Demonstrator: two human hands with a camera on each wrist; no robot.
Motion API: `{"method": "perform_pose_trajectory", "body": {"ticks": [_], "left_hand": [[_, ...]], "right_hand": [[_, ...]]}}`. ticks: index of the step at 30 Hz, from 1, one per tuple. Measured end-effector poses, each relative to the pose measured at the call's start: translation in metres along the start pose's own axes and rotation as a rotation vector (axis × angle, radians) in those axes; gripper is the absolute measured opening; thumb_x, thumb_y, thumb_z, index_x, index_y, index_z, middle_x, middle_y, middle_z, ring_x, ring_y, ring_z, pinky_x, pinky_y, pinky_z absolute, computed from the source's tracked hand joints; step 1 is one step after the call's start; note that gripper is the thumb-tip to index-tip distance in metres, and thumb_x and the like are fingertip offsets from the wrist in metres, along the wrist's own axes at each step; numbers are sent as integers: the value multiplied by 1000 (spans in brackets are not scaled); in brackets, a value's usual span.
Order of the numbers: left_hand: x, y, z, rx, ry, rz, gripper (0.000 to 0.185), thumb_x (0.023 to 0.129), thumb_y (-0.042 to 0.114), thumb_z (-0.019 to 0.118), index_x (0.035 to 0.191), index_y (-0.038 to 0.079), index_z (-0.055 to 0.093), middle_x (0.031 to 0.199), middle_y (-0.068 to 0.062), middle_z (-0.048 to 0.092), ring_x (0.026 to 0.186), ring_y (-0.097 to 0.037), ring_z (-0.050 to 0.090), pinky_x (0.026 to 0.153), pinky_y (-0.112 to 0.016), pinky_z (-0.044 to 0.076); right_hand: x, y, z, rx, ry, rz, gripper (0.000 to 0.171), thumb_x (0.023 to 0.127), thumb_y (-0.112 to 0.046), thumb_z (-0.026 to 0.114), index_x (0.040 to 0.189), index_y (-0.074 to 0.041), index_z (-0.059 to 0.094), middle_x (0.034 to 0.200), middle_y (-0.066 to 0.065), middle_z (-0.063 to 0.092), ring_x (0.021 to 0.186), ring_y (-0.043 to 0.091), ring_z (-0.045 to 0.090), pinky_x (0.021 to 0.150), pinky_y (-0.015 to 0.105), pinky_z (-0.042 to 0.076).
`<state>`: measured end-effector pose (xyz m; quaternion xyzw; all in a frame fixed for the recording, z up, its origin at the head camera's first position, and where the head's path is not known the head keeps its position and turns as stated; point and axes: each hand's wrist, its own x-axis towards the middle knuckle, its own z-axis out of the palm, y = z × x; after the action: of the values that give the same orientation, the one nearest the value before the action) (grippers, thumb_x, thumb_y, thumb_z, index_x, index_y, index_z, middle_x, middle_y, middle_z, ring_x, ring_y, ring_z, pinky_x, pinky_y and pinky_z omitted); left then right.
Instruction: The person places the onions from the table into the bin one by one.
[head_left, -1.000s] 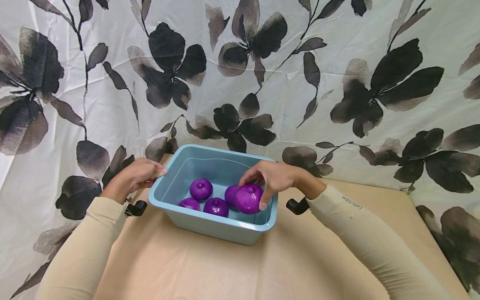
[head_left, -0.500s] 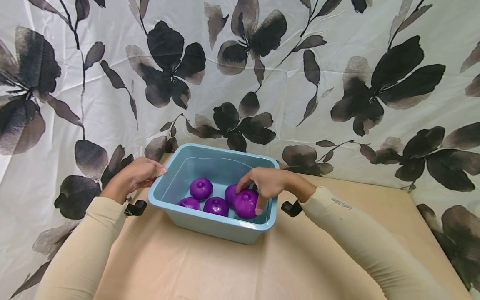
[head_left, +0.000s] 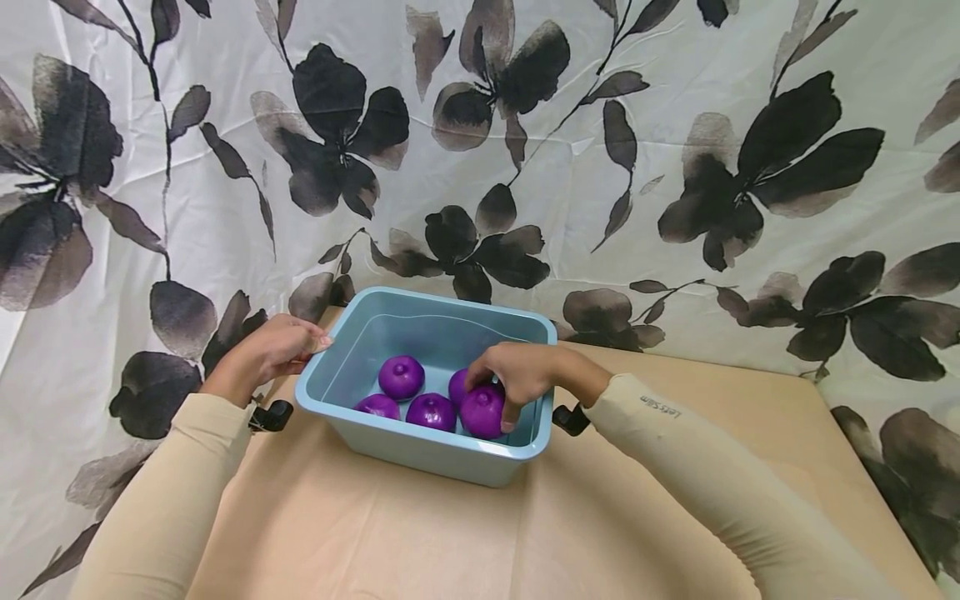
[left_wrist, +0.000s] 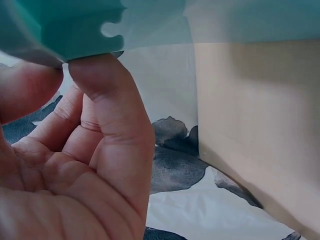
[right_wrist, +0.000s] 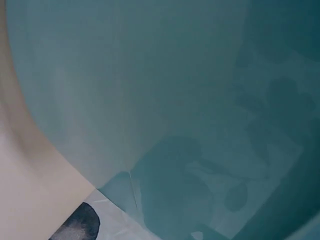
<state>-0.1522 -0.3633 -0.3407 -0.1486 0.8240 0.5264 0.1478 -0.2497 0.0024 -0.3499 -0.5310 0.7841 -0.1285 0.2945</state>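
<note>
A light blue plastic tub (head_left: 420, 458) stands on the tan tabletop. My left hand (head_left: 277, 346) pinches its left rim between thumb and finger; the left wrist view shows those fingertips (left_wrist: 100, 75) right under the rim edge. Reaching in over the right side, my right hand (head_left: 521, 375) holds a glossy purple onion (head_left: 482, 410) with a nub on top, down low in the tub. Close behind it is another purple onion (head_left: 457, 385), partly hidden by the hand. Several more purple onions (head_left: 401, 377) lie to the left. The right wrist view shows only the tub's wall (right_wrist: 100, 100), hiding the hand.
A white cloth (head_left: 585, 183) printed with dark flowers hangs behind the table and along its left side. The tan tabletop (head_left: 600, 517) runs in front of the tub and off to the right. Small black wrist cameras (head_left: 272, 415) sit near both cuffs.
My right hand has moved down and slightly left, lowering the purple onion deeper into the tub beside the others. The left hand keeps its pinch on the rim.
</note>
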Motion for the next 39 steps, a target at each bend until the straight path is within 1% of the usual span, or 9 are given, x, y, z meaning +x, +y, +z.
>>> {"method": "perform_pose_trajectory", "body": {"ticks": [9, 16, 21, 26, 28, 31, 34, 37, 39], "left_hand": [[-1, 1, 0, 0, 5, -4, 37, 105, 13, 56, 134, -12, 54, 78, 7, 66, 72, -4, 65, 70, -23, 59], [1, 1, 1, 3, -1, -4, 40, 105, 12, 56, 137, -12, 52, 78, 7, 64, 71, -3, 64, 70, -22, 59], [4, 3, 4, -1, 0, -9, 39, 105, 12, 56, 136, -12, 53, 77, 8, 64, 70, -3, 63, 70, -22, 59], [6, 7, 5, 15, 7, -3, 40, 105, 14, 57, 135, -11, 53, 73, 9, 61, 69, -3, 60, 70, -22, 58], [7, 8, 5, 19, 3, 2, 41, 105, 15, 57, 137, -11, 53, 73, 9, 61, 69, -3, 60, 70, -22, 58], [9, 8, 7, 22, -2, 0, 44, 105, 16, 57, 139, -11, 51, 73, 9, 61, 70, -4, 60, 70, -22, 58], [10, 8, 7, 43, -2, 0, 46, 105, 16, 57, 143, -10, 50, 69, 9, 57, 69, -4, 58, 69, -22, 57], [10, 9, 6, 83, 19, 8, 48, 105, 16, 57, 144, -10, 51, 67, 8, 53, 69, -6, 56, 67, -22, 55], [8, 9, 5, 114, 32, 13, 49, 105, 18, 58, 144, -10, 51, 75, 5, 57, 72, -7, 58, 67, -23, 56]], "right_hand": [[7, -1, 7, -40, -19, 21, 70, 70, -11, 96, 133, -13, 68, 130, -1, 70, 121, 17, 62, 108, 39, 53], [7, -3, 10, -80, -30, 45, 65, 67, -12, 98, 125, -16, 70, 119, -4, 72, 112, 14, 62, 104, 36, 54], [5, -2, 12, -62, -8, 62, 68, 71, -11, 96, 132, -14, 68, 128, 0, 71, 119, 18, 63, 108, 40, 54], [1, 1, 9, -30, 36, 84, 64, 80, -8, 89, 139, -7, 64, 139, 10, 68, 129, 30, 63, 113, 48, 51], [-1, 1, 8, -32, 56, 83, 61, 84, -8, 86, 140, -6, 63, 141, 13, 67, 131, 33, 62, 113, 51, 50], [-7, 2, 5, -67, 105, 83, 54, 89, -12, 81, 140, -6, 64, 140, 13, 67, 132, 33, 63, 113, 52, 50], [-17, 2, 1, -97, 189, 83, 49, 92, -17, 78, 138, -8, 65, 138, 11, 69, 131, 32, 64, 111, 51, 51], [-31, 1, -2, -114, 292, 96, 48, 93, -20, 77, 138, -8, 65, 137, 10, 70, 130, 31, 65, 110, 50, 52], [-41, 0, -3, -111, 353, 121, 50, 93, -22, 77, 139, -9, 64, 137, 9, 70, 128, 31, 66, 108, 50, 53]]}}
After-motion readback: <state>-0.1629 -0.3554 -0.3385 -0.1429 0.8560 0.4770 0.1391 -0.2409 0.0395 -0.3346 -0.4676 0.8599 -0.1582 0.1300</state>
